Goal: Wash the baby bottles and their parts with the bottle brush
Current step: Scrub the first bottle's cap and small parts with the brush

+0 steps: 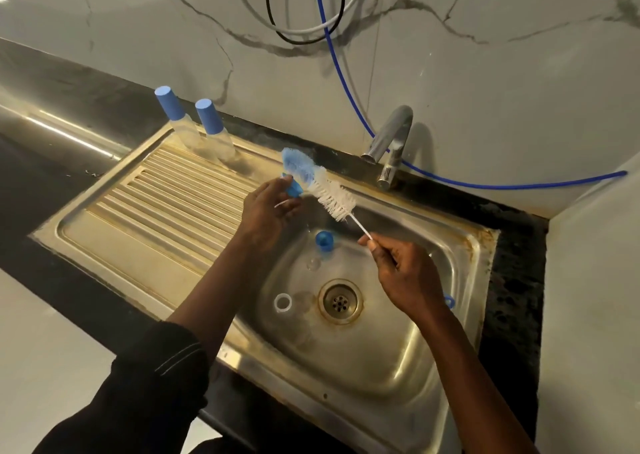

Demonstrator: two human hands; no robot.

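My right hand (401, 273) grips the thin handle of the bottle brush (322, 185), whose white and blue bristles point up and left over the sink. A small blue bottle part (295, 187) is pinched in my left hand (268, 209), touching the bristles. Down in the basin lie a blue cap (325, 240), a white ring (283, 303) and a clear teat (313, 263). Two clear baby bottles (180, 122) (216, 131) with blue caps stand on the drainboard's far edge.
The steel sink (398, 377) has a drain (340, 302) in the middle and a ribbed drainboard (166, 190) on the left. A chrome tap (391, 145) stands behind the basin. A blue hose (485, 185) and cables hang on the marble wall.
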